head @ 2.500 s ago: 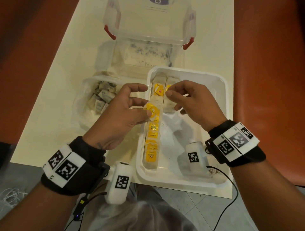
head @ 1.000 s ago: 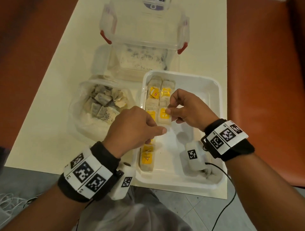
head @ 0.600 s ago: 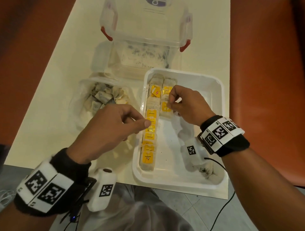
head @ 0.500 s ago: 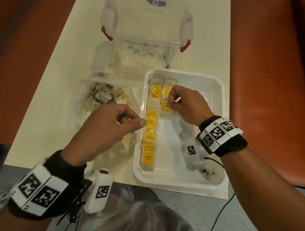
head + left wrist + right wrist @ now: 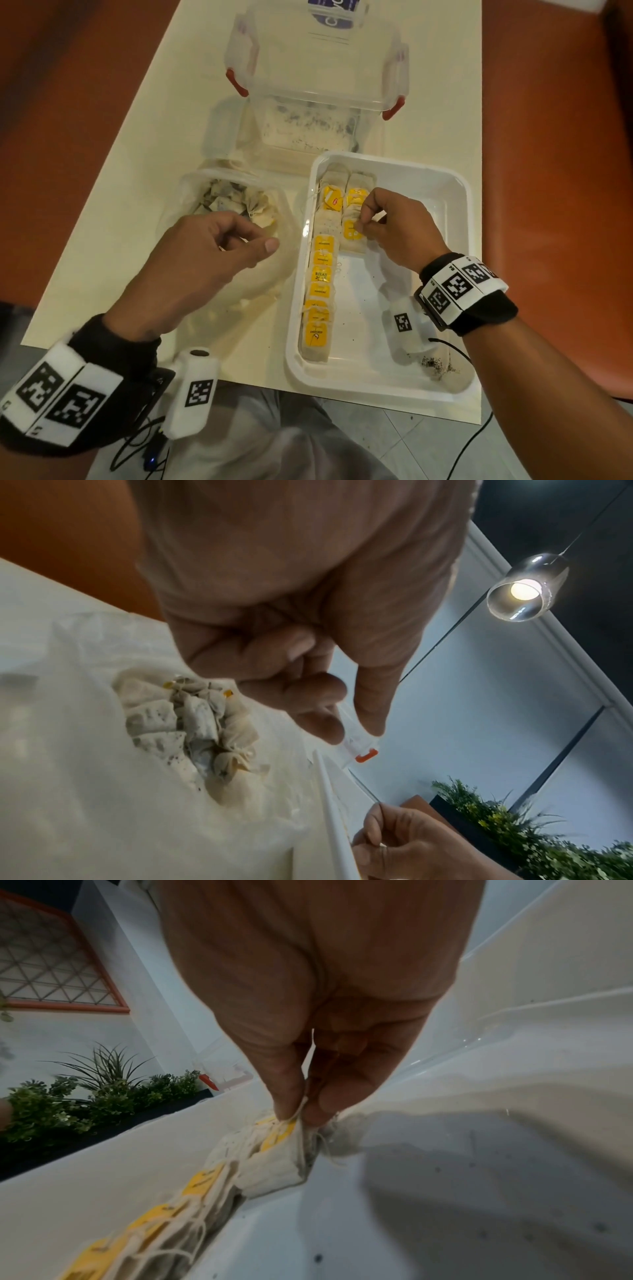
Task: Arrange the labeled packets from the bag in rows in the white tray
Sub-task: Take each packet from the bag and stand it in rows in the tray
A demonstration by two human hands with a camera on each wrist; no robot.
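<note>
The white tray (image 5: 363, 308) holds one full row of packets with yellow labels (image 5: 320, 284) along its left wall and a short second row beside it. My right hand (image 5: 359, 224) pinches the top edge of the nearest packet (image 5: 352, 241) in that second row. The right wrist view shows thumb and forefinger (image 5: 303, 1115) closed on that packet (image 5: 274, 1169), which lies flat on the tray floor. My left hand (image 5: 255, 241) hovers over the clear plastic bag (image 5: 233, 205) of loose packets, fingers loosely curled (image 5: 346, 723), holding nothing.
A clear lidded box with red latches (image 5: 318, 85) stands behind the tray and bag. The tray's right half is bare apart from dark crumbs (image 5: 435, 365). The cream table's near edge (image 5: 239, 380) runs just below the tray, with orange seating on both sides.
My left hand has drawn back out of the tray, leftward to above the bag. My right hand set the packet into the second row and still pinches it.
</note>
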